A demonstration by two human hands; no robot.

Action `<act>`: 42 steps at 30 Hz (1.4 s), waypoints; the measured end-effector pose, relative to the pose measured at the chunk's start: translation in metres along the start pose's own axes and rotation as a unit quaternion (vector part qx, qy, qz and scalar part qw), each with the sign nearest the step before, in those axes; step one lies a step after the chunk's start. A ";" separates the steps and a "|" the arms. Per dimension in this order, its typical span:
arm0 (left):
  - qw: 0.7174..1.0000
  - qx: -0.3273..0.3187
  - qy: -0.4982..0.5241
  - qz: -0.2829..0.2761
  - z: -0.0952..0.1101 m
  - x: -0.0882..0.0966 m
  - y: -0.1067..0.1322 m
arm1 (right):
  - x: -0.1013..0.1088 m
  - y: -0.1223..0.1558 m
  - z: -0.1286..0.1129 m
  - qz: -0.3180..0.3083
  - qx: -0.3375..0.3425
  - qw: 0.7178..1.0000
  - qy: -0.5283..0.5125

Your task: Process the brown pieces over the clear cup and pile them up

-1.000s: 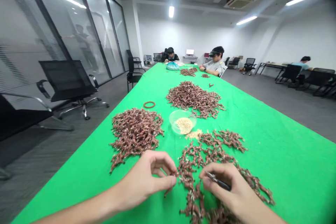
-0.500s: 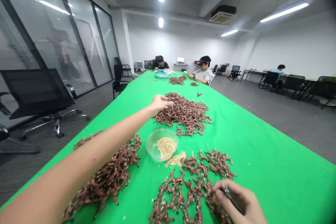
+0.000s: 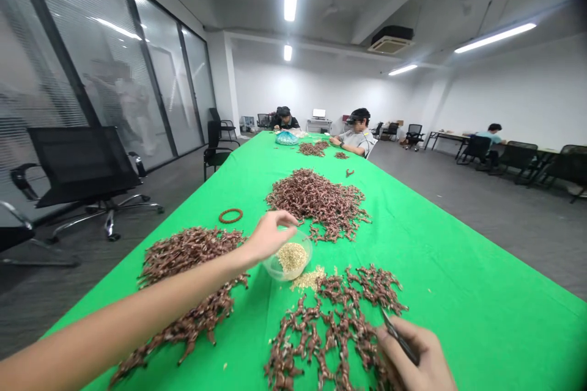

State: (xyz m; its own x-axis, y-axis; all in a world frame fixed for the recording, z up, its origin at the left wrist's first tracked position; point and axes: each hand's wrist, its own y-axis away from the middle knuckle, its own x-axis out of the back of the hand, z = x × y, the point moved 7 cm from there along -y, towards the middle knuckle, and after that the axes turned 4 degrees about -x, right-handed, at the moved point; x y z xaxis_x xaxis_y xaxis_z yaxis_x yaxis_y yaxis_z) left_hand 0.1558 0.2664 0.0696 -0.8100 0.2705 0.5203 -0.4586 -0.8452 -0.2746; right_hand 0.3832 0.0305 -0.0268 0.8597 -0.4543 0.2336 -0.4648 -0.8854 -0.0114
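My left hand (image 3: 274,233) hovers over the left rim of a clear plastic bowl (image 3: 302,269) of golden flakes (image 3: 292,255). Its fingers are pinched; whatever they hold is too small to make out. In my right hand (image 3: 415,351) is a slim dark pair of tweezers (image 3: 400,337), tip pointing up and left. That hand rests beside a spread of small brown animal-shaped figures (image 3: 337,330), laid out close together. Loose flakes (image 3: 309,278) lie between bowl and figures. Just past the bowl rises a big heap of brown figures (image 3: 316,198).
Another pile of brown figures (image 3: 192,250) lies under my left forearm. A brown ring (image 3: 230,215) rests on the green cloth (image 3: 458,256). Farther along are smaller piles (image 3: 313,148), a blue bag (image 3: 287,138) and two seated people. An office chair (image 3: 87,165) stands left.
My left hand has come back from the far heap to the bowl. The brown ring, earlier out of sight behind the arm, now shows. My right hand has barely moved.
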 end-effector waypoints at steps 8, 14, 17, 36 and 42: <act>0.988 -0.086 -0.039 -0.125 0.054 -0.038 0.147 | 0.012 -0.012 -0.002 0.025 0.100 0.994 0.026; 0.966 -0.112 -0.186 -0.138 0.051 -0.052 0.207 | 0.033 -0.017 -0.012 0.074 0.178 0.979 0.067; 0.947 -0.137 -0.258 -0.133 0.044 -0.058 0.226 | 0.036 -0.023 -0.014 0.100 0.178 0.974 0.095; 0.935 -0.122 -0.290 -0.165 0.004 -0.025 0.280 | -0.083 0.082 -0.106 0.014 0.359 0.928 0.094; 0.950 -0.184 -0.246 -0.051 0.014 -0.005 0.274 | -0.131 0.088 -0.105 0.011 0.383 0.920 0.082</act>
State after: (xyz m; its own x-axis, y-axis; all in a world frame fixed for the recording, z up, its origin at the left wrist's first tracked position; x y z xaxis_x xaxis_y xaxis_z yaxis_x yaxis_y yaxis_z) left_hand 0.0387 0.0268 0.0030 -0.5275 0.0169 0.8494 -0.6953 -0.5831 -0.4202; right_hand 0.2078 0.0220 0.0435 0.7788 -0.5078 0.3683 -0.1420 -0.7145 -0.6850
